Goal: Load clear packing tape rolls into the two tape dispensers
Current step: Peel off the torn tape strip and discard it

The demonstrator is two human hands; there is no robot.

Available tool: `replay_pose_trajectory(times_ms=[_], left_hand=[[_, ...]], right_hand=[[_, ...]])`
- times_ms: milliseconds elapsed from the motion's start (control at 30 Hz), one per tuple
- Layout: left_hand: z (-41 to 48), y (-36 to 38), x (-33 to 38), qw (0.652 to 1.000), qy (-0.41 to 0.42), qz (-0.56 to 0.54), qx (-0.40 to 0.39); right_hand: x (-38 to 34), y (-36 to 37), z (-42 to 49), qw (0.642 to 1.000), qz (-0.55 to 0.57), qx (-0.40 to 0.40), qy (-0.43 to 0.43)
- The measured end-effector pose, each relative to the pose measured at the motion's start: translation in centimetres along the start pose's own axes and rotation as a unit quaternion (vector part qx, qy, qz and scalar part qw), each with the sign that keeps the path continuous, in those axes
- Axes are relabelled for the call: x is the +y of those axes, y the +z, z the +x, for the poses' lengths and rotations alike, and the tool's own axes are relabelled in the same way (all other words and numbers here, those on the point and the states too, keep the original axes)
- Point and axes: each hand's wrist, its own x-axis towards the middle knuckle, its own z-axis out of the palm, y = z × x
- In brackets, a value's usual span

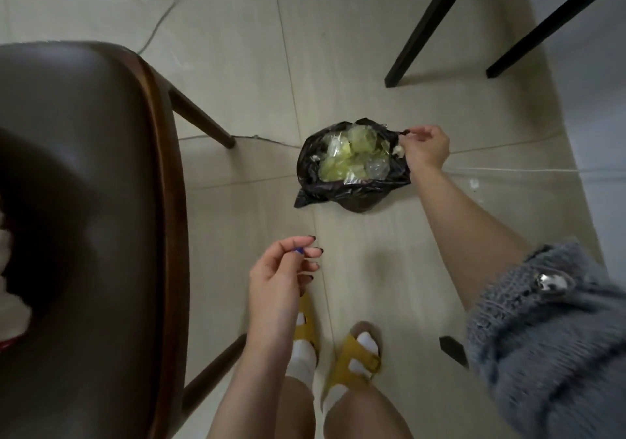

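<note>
A brown chair (84, 201) is seen well to the left of the black bag (313, 164), which lies on the pale tiled floor (338, 66). The left hand (281, 276) is held below and to the left of the bag, well apart from it. Its fingers are half curled, and a small blue item (298, 251) is pinched between thumb and fingertips; what the item is cannot be told. 2 yellow sandals (355, 357) worn over white socks are planted below the bag.

The bag is open at the top and is filled with crumpled clear and yellowish film (352, 154). Its right rim is pinched by the right hand (426, 149), whose fingers are curled around the black plastic, so the hand is touching the bag at its upper right edge. 2 black bench legs (426, 28) stand above and to the right of the bag. A grey knitted sleeve (548, 337) is seen to the lower right of the bag.

Where the tape rolls and dispensers lie cannot be told from this view.
</note>
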Motion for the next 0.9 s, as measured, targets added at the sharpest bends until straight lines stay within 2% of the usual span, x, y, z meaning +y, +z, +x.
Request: replay_pose_trajectory(times_ms=[200,233,333,367,433,500,600,700,767,900], left_hand=[[3.8,1.0,-3.1,1.000,-0.017,0.024,-0.009],[4.1,1.0,-3.4,0.999,-0.020,0.028,-0.008],[5.1,0.8,-3.9,0.999,-0.029,0.041,-0.004],[5.3,0.7,-3.9,0.998,-0.033,0.044,-0.003],[5.6,0.6,-3.6,0.998,-0.036,0.048,-0.005],[5.9,0.7,-3.2,0.998,-0.031,0.055,-0.014],[6.5,0.9,-2.6,0.998,-0.023,0.056,-0.018],[7.1,1.5,-2.1,0.998,-0.010,0.062,-0.015],[7.0,2.0,-1.8,0.998,-0.008,0.063,-0.014],[4.9,3.2,0.1,0.998,-0.015,0.064,-0.017]], right_hand=[[4.4,2.6,2.7,0.999,-0.023,-0.009,-0.022],[5.1,3.1,3.2,0.999,-0.026,-0.040,-0.006],[6.0,3.9,3.6,0.977,-0.031,-0.201,0.061],[6.1,4.0,3.8,0.973,0.004,-0.214,0.081],[5.8,3.6,4.2,0.971,0.092,-0.196,0.098],[5.5,3.2,4.8,0.974,0.110,-0.168,0.104],[5.6,2.7,5.3,0.978,0.111,-0.145,0.100],[6.0,2.6,5.1,0.983,0.045,-0.149,0.103],[6.1,1.9,3.7,0.982,0.069,-0.130,0.117],[6.3,-0.7,-2.0,0.960,0.171,-0.090,0.201]])
